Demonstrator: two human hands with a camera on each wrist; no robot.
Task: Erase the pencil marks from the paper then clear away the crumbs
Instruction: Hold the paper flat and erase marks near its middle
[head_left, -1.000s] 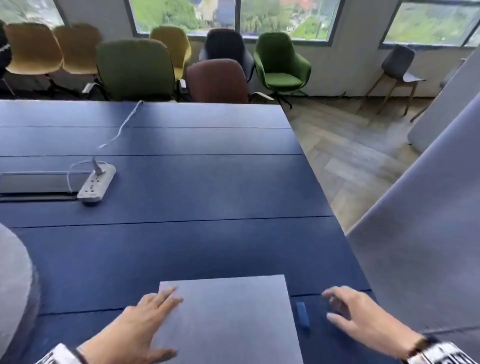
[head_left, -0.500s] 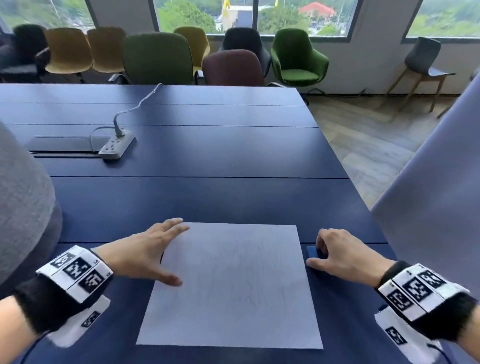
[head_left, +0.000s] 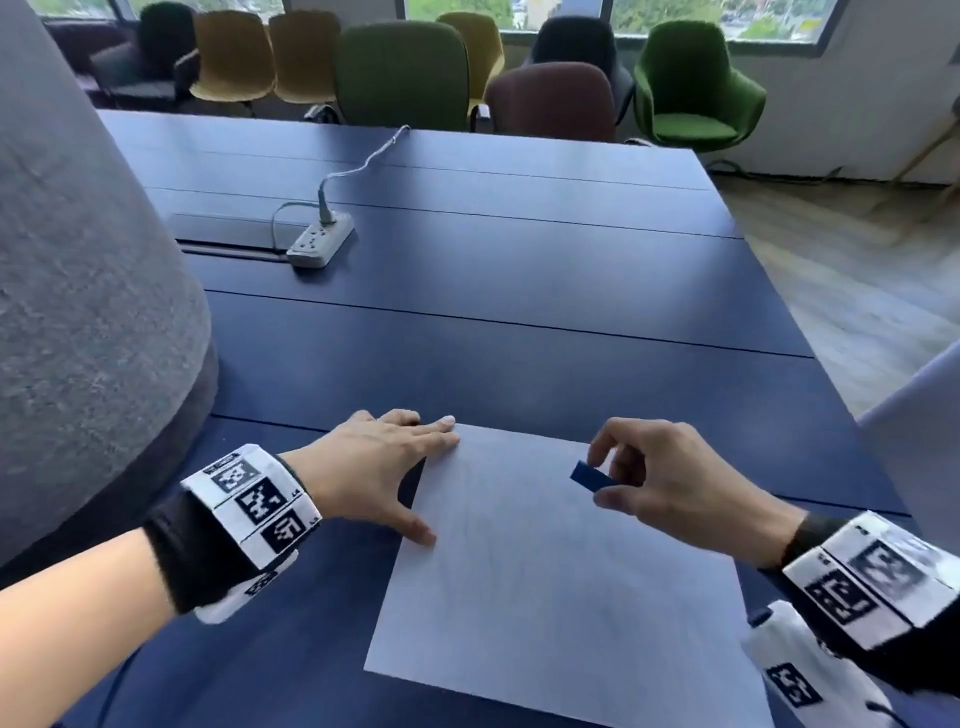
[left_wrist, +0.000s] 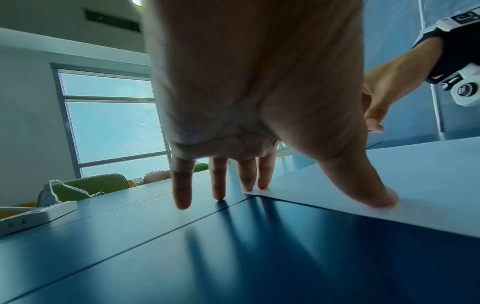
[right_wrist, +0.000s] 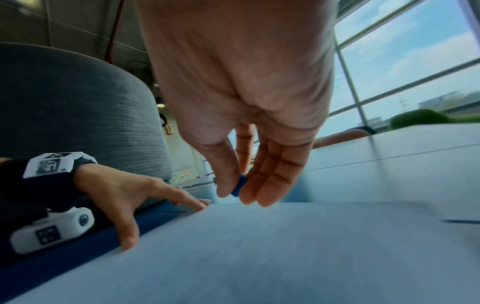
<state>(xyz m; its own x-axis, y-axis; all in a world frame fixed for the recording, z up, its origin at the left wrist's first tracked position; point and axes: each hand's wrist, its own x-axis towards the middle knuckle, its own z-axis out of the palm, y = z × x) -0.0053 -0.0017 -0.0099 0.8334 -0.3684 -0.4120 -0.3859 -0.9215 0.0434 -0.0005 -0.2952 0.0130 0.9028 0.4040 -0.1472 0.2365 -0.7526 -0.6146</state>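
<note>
Blue table (head_left: 519, 322): left hand (head_left: 374, 467) spread flat, pinning paper (head_left: 561, 582) corner against sliding; right hand (head_left: 670, 478) pinches eraser (head_left: 589, 477) above sheet, likely ready to rub.

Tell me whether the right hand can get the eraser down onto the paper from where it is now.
Probably yes. The right hand pinches the eraser just above the paper, with nothing between them. The left hand presses only the far left corner, leaving the middle free.
</note>
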